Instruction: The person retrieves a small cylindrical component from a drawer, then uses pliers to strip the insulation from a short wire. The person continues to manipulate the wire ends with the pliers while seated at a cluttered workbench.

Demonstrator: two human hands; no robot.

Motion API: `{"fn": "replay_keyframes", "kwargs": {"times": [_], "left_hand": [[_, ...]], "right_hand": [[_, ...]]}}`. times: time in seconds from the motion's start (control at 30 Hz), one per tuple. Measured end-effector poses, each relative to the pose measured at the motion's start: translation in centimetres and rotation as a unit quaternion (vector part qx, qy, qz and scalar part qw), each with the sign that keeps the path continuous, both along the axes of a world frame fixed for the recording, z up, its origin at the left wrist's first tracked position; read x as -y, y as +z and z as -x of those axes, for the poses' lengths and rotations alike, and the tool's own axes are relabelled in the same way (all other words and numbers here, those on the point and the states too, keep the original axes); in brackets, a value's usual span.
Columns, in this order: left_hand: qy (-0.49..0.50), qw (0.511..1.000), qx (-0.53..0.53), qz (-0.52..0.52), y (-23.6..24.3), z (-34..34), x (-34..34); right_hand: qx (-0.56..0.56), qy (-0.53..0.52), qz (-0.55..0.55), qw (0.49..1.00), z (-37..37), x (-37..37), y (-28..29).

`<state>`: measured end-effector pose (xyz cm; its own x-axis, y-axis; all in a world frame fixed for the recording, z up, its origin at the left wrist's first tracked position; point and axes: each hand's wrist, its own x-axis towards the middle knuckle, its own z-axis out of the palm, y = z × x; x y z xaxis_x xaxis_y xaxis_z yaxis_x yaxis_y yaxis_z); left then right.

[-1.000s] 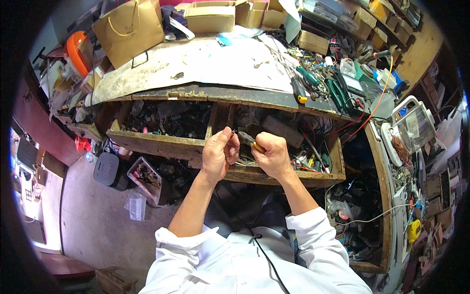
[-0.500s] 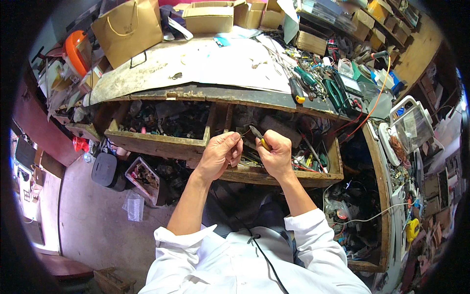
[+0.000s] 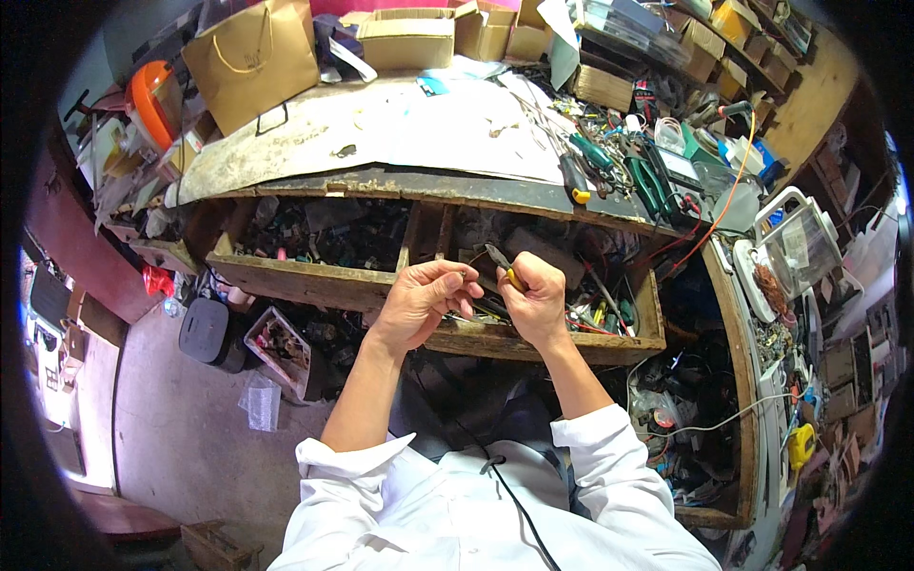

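Over the open right drawer (image 3: 581, 354), my right hand (image 3: 536, 300) is closed around a pair of pliers (image 3: 497, 255) with yellow grips. Their grey metal jaws point up and to the left. My left hand (image 3: 419, 303) is just to the left, thumb and forefinger pinched together. A thin wire (image 3: 475, 257) seems to run from those fingertips toward the plier jaws; it is too fine to tell whether the jaws touch it. The other fingers of the left hand are loosely curled.
Loose parts fill the left drawer (image 3: 314, 273). On the bench above lie a white sheet (image 3: 400, 124), a screwdriver (image 3: 574, 179) and green-handled pliers (image 3: 647, 181). An orange cable (image 3: 738, 190) curves at right. Below left stand a dark bin (image 3: 209, 333) and a white container (image 3: 276, 352).
My left hand has turned slightly and its lower fingers have loosened outward. The right hand and pliers stay nearly in place. The view has shifted a little.
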<state>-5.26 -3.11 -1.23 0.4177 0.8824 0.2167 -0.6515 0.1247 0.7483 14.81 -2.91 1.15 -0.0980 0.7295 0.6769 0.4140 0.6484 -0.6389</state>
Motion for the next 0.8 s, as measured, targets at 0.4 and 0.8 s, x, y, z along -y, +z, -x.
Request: {"fn": "replay_keyframes", "kwargs": {"times": [0.4,0.8], "left_hand": [[0.285,0.885,-0.333,-0.157,1.7,-1.2,1.8],[0.221,0.941,-0.256,-0.018,1.8,0.6,2.7]], "right_hand": [[-0.026,0.001,-0.015,1.0,0.0,0.2,-0.1],[-0.048,0.008,0.017,0.999,0.0,0.1,-0.3]]}}
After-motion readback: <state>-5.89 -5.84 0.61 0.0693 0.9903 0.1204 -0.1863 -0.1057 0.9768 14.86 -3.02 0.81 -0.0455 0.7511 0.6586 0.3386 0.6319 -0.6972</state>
